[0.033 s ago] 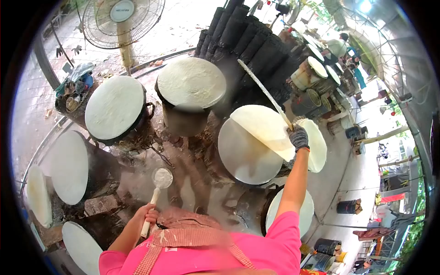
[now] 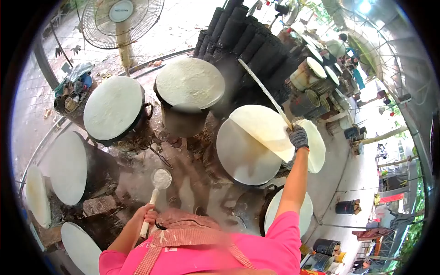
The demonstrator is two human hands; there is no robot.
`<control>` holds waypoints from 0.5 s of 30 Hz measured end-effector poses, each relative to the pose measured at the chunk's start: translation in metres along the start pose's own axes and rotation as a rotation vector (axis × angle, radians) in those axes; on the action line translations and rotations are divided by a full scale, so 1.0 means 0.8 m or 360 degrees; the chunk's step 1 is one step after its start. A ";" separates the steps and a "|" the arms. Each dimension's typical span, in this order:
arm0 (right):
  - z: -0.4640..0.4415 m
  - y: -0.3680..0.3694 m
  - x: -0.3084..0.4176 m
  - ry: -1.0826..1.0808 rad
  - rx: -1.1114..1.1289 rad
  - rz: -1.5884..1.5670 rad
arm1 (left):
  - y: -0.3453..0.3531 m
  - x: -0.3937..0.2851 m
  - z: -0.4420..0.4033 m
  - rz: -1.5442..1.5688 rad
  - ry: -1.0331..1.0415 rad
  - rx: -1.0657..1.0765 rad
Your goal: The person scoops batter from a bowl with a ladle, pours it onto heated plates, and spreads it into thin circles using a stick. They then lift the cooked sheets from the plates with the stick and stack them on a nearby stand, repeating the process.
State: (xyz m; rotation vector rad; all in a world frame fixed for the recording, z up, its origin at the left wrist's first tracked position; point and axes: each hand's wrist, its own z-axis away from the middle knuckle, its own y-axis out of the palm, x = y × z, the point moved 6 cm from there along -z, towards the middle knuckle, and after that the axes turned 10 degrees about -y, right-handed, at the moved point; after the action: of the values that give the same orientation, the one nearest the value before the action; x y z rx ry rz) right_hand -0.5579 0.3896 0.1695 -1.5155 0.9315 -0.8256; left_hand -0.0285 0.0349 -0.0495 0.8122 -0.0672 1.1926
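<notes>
My left hand (image 2: 146, 216), its fingers wrapped round the pale handle, holds a ladle (image 2: 162, 178) whose round bowl is coated with whitish batter. My right hand (image 2: 298, 137), in a grey knit glove, grips the near end of a long thin stick (image 2: 261, 83). A thin cream-coloured round sheet (image 2: 263, 128) hangs folded over this stick, one part lying above the griddle and another part (image 2: 314, 146) to the right of my glove. Below the sheet is a round, greyish griddle (image 2: 240, 158), its left half bare of the sheet.
Several drum stoves with white-coated round tops, such as one (image 2: 113, 107) and another (image 2: 190, 82), surround me. Black cylindrical briquettes (image 2: 247, 34) are stacked behind. A standing fan (image 2: 122, 23) is at the far left. Another person (image 2: 336, 48) is in the distance.
</notes>
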 end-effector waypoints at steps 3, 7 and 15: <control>-0.023 0.024 -0.002 -0.0026 -0.0115 -0.0153 | -0.001 -0.019 0.025 0.0049 0.0037 -0.0109; -0.053 -0.021 -0.061 -0.0089 -0.0313 -0.0237 | 0.031 0.007 -0.013 0.0041 0.0035 -0.0038; -0.063 -0.076 -0.355 0.0402 -0.0777 -0.1011 | 0.095 0.068 -0.086 0.0207 0.0108 0.0089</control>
State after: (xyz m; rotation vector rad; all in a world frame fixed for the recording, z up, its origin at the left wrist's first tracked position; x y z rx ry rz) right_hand -0.7212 0.6259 0.2338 -2.2278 0.8767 -1.3313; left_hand -0.0950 0.1284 -0.0346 0.8251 -0.0315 1.3491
